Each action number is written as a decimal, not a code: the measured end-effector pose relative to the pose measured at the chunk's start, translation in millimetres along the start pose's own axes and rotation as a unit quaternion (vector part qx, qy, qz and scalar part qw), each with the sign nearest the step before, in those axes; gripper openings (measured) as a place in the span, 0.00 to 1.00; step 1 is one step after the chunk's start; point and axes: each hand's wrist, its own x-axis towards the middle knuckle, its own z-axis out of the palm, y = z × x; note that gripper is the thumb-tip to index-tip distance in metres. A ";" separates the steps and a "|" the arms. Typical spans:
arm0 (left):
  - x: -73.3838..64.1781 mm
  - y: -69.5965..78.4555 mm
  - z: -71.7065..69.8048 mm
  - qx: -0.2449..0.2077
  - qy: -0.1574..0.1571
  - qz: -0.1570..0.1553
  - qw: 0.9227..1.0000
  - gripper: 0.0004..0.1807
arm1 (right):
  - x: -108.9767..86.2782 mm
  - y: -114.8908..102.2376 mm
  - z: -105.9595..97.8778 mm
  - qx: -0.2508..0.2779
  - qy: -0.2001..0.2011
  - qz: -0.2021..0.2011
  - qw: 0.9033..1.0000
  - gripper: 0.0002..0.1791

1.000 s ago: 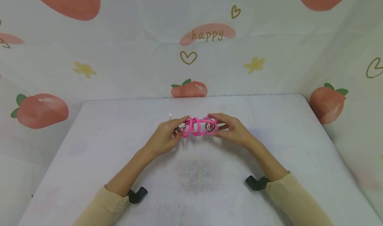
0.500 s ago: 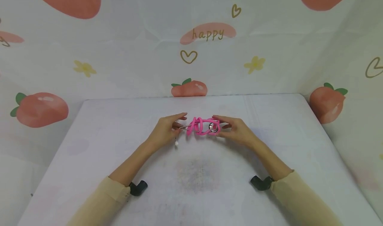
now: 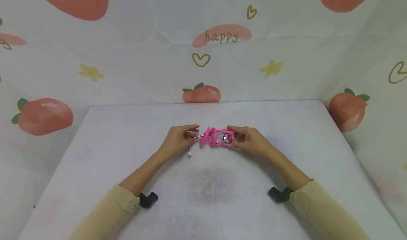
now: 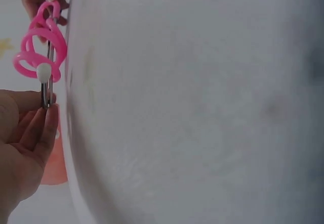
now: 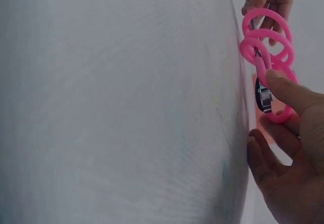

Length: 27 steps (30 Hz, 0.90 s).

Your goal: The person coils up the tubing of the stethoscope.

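Note:
A stethoscope with pink tubing (image 3: 213, 137) wound in loops is held between both hands over the table. My left hand (image 3: 177, 136) pinches its metal ear tubes (image 4: 48, 93) between thumb and fingers. A white ear tip (image 3: 189, 154) hangs just below that hand in the head view, and the ear tip (image 4: 44, 73) shows close up in the left wrist view. My right hand (image 3: 251, 138) grips the end loop of the tubing, thumb (image 5: 288, 90) on one side and fingers on the other. Inside that loop sits the round metal chest piece (image 5: 264, 96).
A white-covered table (image 3: 210, 208) lies under both hands. Behind it hangs a pale cloth backdrop (image 3: 143, 56) printed with peaches, hearts and flowers. Dark curved pieces (image 3: 148, 200) stick out at both sleeve cuffs.
The stethoscope has shifted slightly right with both hands. My left fingers have drawn back from the pink loops. The white ear tip has swung from above the left hand to below it.

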 end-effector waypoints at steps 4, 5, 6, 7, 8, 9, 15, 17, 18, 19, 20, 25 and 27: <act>-1.4 -2.2 1.1 -0.035 0.008 -0.023 0.999 0.26 | 0.8 0.6 -0.4 0.002 -0.003 0.002 1.000 0.39; -1.8 -2.4 0.9 -0.042 0.010 -0.027 0.999 0.26 | 1.0 0.7 -0.4 0.004 -0.004 0.000 1.000 0.39; -2.2 -2.6 0.6 -0.047 0.012 -0.029 0.998 0.26 | 1.2 1.0 -0.3 0.007 -0.005 -0.001 1.000 0.39; -2.6 -2.7 0.1 -0.050 0.015 -0.030 0.998 0.25 | 1.3 1.0 -0.2 0.011 -0.007 -0.004 1.000 0.40; -2.9 -2.9 -0.5 -0.051 0.018 -0.029 0.998 0.25 | 1.5 1.3 0.0 0.015 -0.007 -0.006 1.000 0.40; -3.1 -3.0 -1.3 -0.051 0.022 -0.025 0.998 0.24 | 1.6 1.2 0.1 0.018 -0.008 -0.009 1.000 0.40; -6.7 -3.8 -9.7 -0.056 0.049 -0.016 0.997 0.22 | 1.7 1.0 0.4 0.032 -0.003 -0.016 0.999 0.39; -9.1 -4.3 -13.3 -0.054 0.052 -0.030 0.997 0.22 | 1.0 2.0 0.2 0.034 0.000 -0.016 0.999 0.39; -10.5 -4.3 -15.1 -0.050 0.051 -0.038 0.997 0.23 | 0.5 2.8 0.0 0.035 0.002 -0.016 0.999 0.39; -11.9 -4.2 -16.8 -0.046 0.050 -0.044 0.997 0.23 | -0.3 3.6 -0.4 0.039 0.003 -0.020 0.999 0.38; -13.3 -4.2 -18.5 -0.039 0.049 -0.048 0.997 0.23 | -1.0 4.4 -0.9 0.040 0.004 -0.021 0.999 0.38; -18.4 -4.3 -26.3 0.001 0.045 -0.039 0.998 0.25 | -5.9 6.2 -6.7 0.038 0.008 -0.026 0.999 0.39; -20.2 -4.8 -29.6 0.020 0.043 -0.031 0.998 0.26 | -8.1 6.4 -9.4 0.030 0.007 -0.019 0.999 0.39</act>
